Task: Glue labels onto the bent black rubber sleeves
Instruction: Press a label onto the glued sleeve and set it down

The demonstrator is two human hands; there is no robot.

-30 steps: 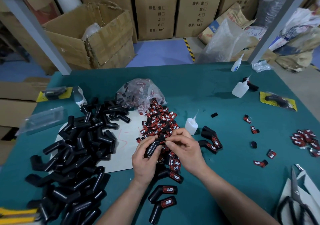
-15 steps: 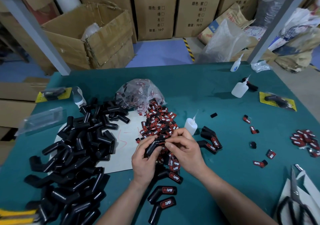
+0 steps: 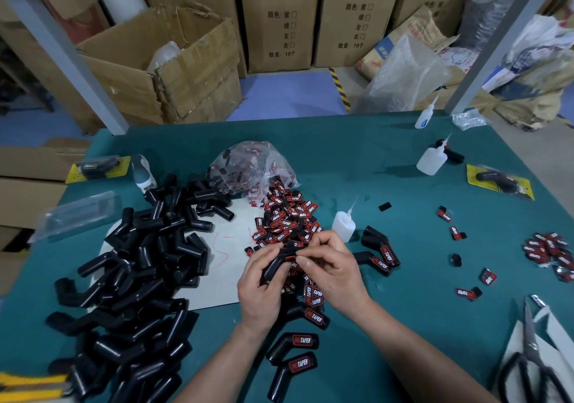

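Sleeve (image 3: 275,266) sits in both my hands, raised a little over the green table (image 3: 372,166), just in front of the heap of red-and-black labels (image 3: 285,216). My left hand (image 3: 261,290) curls round its lower leg, thumb on top, so the bend points up and away from me. My right hand (image 3: 337,273) pinches a label (image 3: 290,258) against the upper leg with thumb and forefinger. Only a thin red edge of that label shows between my fingertips. My other right fingers are curled under, and I cannot tell whether they touch anything.

A small white glue bottle (image 3: 343,224) stands upright just beyond my right knuckles, nozzle up. To my left lies a big pile of bare black sleeves (image 3: 139,263), partly on a white sheet of paper (image 3: 230,247). Near my wrists lie finished sleeves (image 3: 295,345) with labels on, and two more labelled sleeves (image 3: 380,256) lie to the right of the bottle. A clear bag (image 3: 251,166) with more labels in it lies behind the heap. Scissors (image 3: 528,362) lie at the near right corner of the table.
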